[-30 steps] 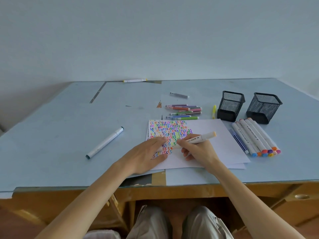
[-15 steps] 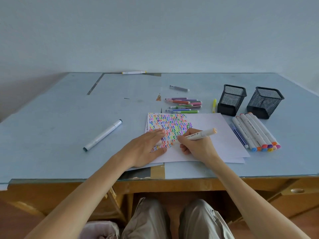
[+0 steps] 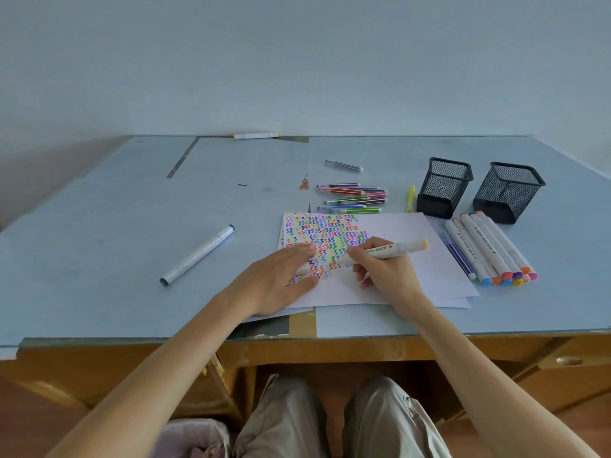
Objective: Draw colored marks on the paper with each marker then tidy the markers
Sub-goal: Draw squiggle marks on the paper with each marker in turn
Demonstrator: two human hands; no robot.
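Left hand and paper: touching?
Touching. The head view shows the left hand lying flat on the paper, fingers spread over the coloured marks, with no gap beneath, while the right hand holds a marker.

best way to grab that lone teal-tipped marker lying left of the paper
Take the teal-tipped marker at mid-barrel, coming straight down from above, fingers across its width. It lies flat and diagonal on the desk with open space on both sides.

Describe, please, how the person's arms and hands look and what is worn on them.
Both forearms are bare to the edge of the frame, with no sleeves in view. The left hand and the right hand show no gloves, rings, watch or bracelets.
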